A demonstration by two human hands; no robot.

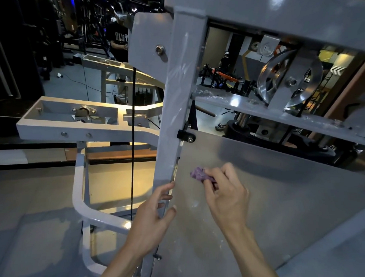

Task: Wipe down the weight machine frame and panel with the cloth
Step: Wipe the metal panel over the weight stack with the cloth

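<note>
Dim gym behind. Right hand [225, 197] pinching purple cloth [199, 174] against grey panel [283, 197]; left hand [153, 218] gripping frame [176, 109] upright, thumb lying on panel edge.

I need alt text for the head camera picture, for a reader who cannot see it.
The right hand presses a bunched purple cloth on the weight machine's grey panel. The left hand holds the edge of the grey upright post; a pulley sits above.
</note>
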